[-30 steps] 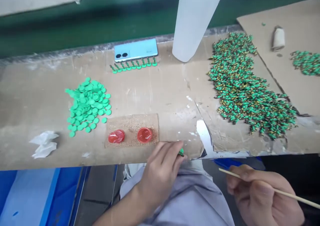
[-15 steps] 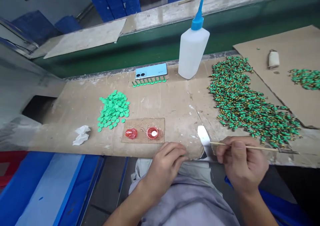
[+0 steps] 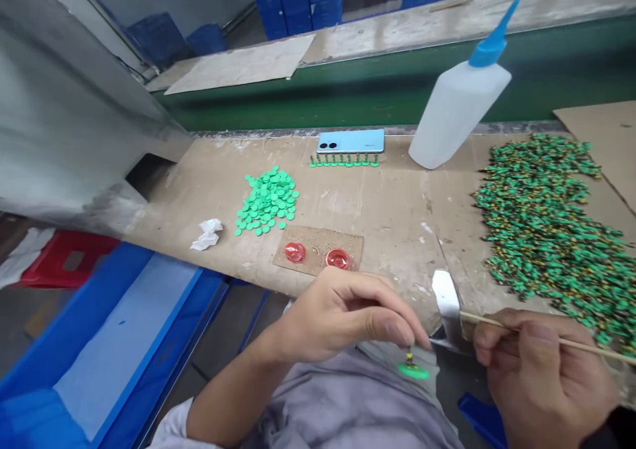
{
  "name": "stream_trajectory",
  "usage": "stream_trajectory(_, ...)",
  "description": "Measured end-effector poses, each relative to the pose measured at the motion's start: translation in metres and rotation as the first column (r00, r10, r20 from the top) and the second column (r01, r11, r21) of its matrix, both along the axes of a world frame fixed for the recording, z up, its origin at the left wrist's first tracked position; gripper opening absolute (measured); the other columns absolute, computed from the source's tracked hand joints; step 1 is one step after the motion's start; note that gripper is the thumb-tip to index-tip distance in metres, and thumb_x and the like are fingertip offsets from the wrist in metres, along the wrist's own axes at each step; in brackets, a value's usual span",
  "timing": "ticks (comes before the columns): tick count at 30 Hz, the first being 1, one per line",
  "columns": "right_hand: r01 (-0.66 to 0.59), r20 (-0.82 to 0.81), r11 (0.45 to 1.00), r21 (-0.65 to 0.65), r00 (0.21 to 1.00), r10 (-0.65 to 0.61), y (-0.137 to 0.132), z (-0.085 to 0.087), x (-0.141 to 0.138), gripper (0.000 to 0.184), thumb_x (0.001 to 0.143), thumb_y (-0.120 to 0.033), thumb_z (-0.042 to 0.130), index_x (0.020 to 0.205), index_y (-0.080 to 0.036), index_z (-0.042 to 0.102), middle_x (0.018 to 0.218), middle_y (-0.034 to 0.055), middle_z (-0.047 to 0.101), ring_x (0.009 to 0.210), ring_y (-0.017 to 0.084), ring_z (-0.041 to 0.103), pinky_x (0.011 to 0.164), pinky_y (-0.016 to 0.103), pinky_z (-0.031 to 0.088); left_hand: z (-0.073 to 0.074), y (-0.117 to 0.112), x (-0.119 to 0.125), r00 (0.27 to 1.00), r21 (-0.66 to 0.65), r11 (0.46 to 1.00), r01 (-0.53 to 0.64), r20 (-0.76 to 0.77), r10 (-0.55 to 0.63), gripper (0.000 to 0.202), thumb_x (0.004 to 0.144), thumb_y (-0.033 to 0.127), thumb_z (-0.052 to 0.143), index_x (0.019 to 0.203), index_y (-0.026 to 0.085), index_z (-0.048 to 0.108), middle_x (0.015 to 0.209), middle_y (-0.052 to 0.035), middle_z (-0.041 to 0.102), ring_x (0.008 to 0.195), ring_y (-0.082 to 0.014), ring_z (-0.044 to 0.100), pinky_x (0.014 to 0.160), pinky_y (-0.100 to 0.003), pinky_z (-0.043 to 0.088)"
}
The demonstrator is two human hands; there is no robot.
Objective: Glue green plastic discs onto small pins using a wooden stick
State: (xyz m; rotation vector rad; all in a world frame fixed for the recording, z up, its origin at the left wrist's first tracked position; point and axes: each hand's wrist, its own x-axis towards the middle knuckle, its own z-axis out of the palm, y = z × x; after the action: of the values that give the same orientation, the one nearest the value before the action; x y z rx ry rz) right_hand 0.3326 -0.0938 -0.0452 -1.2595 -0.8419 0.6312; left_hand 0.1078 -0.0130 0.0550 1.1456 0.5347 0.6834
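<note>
Thumb (image 3: 397, 333) and forefinger of the left hand (image 3: 342, 316) were pressed together at the yellow tip of a green disc-headed pin (image 3: 412, 369), seemingly pinching it, with the disc hanging below them over the person's grey smock (image 3: 348, 402); the other fingers curled loosely alongside; the right hand (image 3: 541, 376) gripped a thin bamboo skewer (image 3: 571, 336) between thumb and fingers, its far end just beside a white strip (image 3: 447, 300) at the bench edge; pin and skewer were near each other but apart, each hand occupied with its own piece; on the cardboard-covered workbench (image 3: 397, 204) beyond, two red caps (image 3: 295, 252) (image 3: 338, 259) sat on a brown speckled board (image 3: 311, 260); a heap of loose green discs (image 3: 265, 200) lay to the left of a row of assembled pins (image 3: 344, 161), which stood in front of a pale blue phone (image 3: 350, 142); a crumpled tissue (image 3: 207, 234) lay further left; a large heap of green-and-yellow parts (image 3: 541, 230) spread right, below a white glue bottle (image 3: 457, 108) with a blue nozzle, which lay tilted on the bench.
</note>
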Motion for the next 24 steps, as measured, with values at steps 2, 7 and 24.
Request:
stream_trajectory(2,-0.004,0.004,1.0,-0.001,1.0,0.004,0.001,0.001,0.0,0.029,0.099,-0.046,0.068,0.086,-0.019,0.064,0.059,-0.0019,0.062,0.041,0.013,0.053,0.034,0.025,0.038,0.004,0.0,-0.001,1.0,0.007,1.0,0.01,0.019,-0.011,0.014,0.092,0.033,0.082,0.092,0.02,0.087,0.085,-0.0047,0.079,0.079,-0.0123,0.07,0.076,-0.02,0.056)
stream_trajectory(7,-0.016,0.041,0.999,0.05,0.999,0.014,0.004,0.0,0.0,0.029,0.099,-0.042,0.068,0.084,-0.018,0.063,0.06,-0.0024,0.062,0.04,0.012,0.052,0.034,0.025,0.039,0.01,-0.003,-0.005,1.0,0.041,0.999,0.01,0.001,-0.01,0.015,0.093,0.032,0.081,0.092,0.019,0.087,0.088,-0.0065,0.081,0.082,-0.014,0.072,0.079,-0.021,0.058)
stream_trajectory(24,0.02,0.042,1.0,0.022,0.999,-0.021,0.002,0.006,-0.005,0.027,0.099,-0.042,0.069,0.085,-0.02,0.063,0.059,-0.0021,0.061,0.041,0.014,0.052,0.034,0.027,0.038,0.009,-0.002,-0.005,0.981,0.137,0.99,0.02,-0.196,0.008,0.025,0.098,0.039,0.074,0.084,0.02,0.082,0.088,-0.007,0.081,0.081,-0.0188,0.076,0.074,-0.029,0.062)
